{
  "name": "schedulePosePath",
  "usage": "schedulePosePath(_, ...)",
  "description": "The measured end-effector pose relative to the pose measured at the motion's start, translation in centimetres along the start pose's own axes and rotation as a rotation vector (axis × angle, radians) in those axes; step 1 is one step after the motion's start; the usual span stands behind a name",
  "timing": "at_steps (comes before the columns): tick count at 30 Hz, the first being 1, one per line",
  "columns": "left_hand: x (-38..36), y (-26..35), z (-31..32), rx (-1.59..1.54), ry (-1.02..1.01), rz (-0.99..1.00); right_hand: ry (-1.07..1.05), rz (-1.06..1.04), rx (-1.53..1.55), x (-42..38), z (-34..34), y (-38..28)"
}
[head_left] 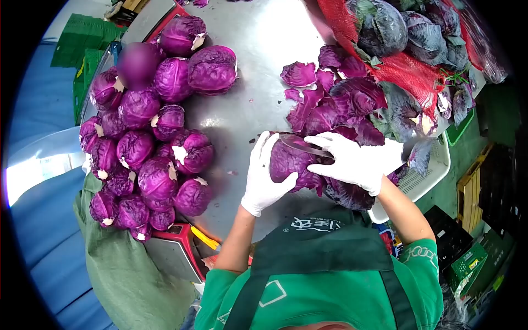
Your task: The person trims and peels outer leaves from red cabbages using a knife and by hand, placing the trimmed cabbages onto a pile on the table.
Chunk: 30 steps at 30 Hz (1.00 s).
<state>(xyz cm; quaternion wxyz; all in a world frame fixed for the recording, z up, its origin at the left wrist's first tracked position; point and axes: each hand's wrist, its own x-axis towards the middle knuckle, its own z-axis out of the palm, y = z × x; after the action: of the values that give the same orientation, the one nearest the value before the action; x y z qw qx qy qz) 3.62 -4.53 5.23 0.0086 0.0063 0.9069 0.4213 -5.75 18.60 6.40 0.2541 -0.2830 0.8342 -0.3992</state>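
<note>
My left hand (pixel 265 179), in a white glove, curves around the left side of a red cabbage (pixel 287 160) on the metal table. My right hand (pixel 352 164), also gloved in white, grips a knife (pixel 305 146); its blade lies across the top of that cabbage, and its handle is hidden in my fingers. Behind and beside the cabbage is a heap of loose purple leaves (pixel 352 102). A darker cabbage or bunch of outer leaves (pixel 349 193) sits under my right wrist.
Trimmed red cabbages (pixel 158 177) are piled on the left of the metal table (pixel 250 82). At the upper right, a red net bag (pixel 404 74) holds untrimmed cabbages (pixel 382 30). A white basket (pixel 434 176) stands by the right edge. A red-framed scale (pixel 179 250) is at lower left.
</note>
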Motion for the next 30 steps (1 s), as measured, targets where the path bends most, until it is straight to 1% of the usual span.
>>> schedulePosePath(2, 0.3, 0.2, 0.2, 0.018, 0.002, 0.019, -0.014, 0.015, 0.028, 0.2, 0.2, 0.6)
schedulePosePath(4, 0.2, 0.5, 0.4, 0.042, -0.005, 0.033, -0.022, -0.056, 0.047, 0.6, 0.7, 1.9)
schedulePosePath(6, 0.4, 0.6, 0.8, -0.155, 0.056, -0.044, -0.025, -0.054, 0.042, 0.5, 0.3, 1.9)
schedulePosePath(7, 0.4, 0.5, 0.9, -0.154, 0.052, -0.042, -0.037, -0.054, 0.035, 0.4, 0.2, 1.9)
schedulePosePath(8, 0.5, 0.4, 0.9, -0.116, 0.088, 0.013, -0.001, -0.092, -0.037, 0.3, 0.6, 2.1)
schedulePosePath(9, 0.5, 0.3, 1.0, -0.077, 0.125, 0.066, -0.001, -0.093, -0.035, 0.1, 0.6, 1.7)
schedulePosePath(11, 0.6, 0.0, 1.2, -0.058, 0.101, 0.072, 0.056, -0.104, -0.271, -0.2, 0.9, 0.4)
schedulePosePath(12, 0.6, 0.0, 1.3, -0.043, 0.076, 0.081, 0.147, -0.193, -0.404, -0.3, 1.5, 0.2)
schedulePosePath(13, 0.6, 0.1, 1.4, -0.042, 0.076, 0.08, 0.147, -0.193, -0.403, -0.3, 2.3, 0.5)
schedulePosePath(15, 0.8, 0.2, 1.8, -0.18, 0.11, -0.034, 0.295, -0.191, -0.494, -0.2, 3.7, 1.2)
schedulePosePath(16, 0.9, -0.1, 1.9, -0.082, 0.097, 0.029, 0.328, -0.236, -0.486, -0.1, 3.6, 1.3)
schedulePosePath(17, 1.0, -0.5, 2.0, 0.015, 0.091, 0.094, 0.325, -0.234, -0.486, -0.1, 3.4, 1.5)
schedulePosePath(19, 1.3, 0.2, 2.0, -0.071, 0.12, 0.047, 0.307, -0.233, -0.48, 0.1, 3.0, 1.7)
schedulePosePath(20, 1.2, 0.2, 1.7, -0.026, 0.105, 0.079, 0.2, -0.118, -0.48, 0.6, 2.5, 1.6)
schedulePosePath(21, 1.2, 1.2, 1.3, 0.046, 0.073, 0.116, 0.102, 0.071, -0.518, 1.5, 1.2, 1.1)
schedulePosePath(23, 0.6, 1.8, 1.2, 0.107, 0.022, 0.101, 0.434, -0.142, -0.36, 1.9, 1.2, 4.3)
schedulePosePath(24, 0.6, 1.7, 1.1, 0.081, 0.026, 0.066, 0.282, 0.019, -0.205, 1.8, 0.2, 3.2)
schedulePosePath(25, 0.4, 1.5, 0.9, 0.083, 0.023, 0.056, 0.274, 0.02, -0.198, 1.5, 0.1, 1.9)
schedulePosePath(27, 1.0, 1.2, 0.7, 0.064, -0.018, 0.088, 0.203, -0.136, -0.046, 1.3, 0.0, -0.3)
schedulePosePath(28, 1.6, 1.6, 0.2, 0.072, -0.063, 0.111, 0.137, -0.135, -0.056, 1.4, 0.7, 0.1)
schedulePosePath(30, 2.1, 1.1, 0.0, 0.069, -0.073, 0.135, 0.136, -0.16, -0.025, 1.8, 1.2, 1.6)
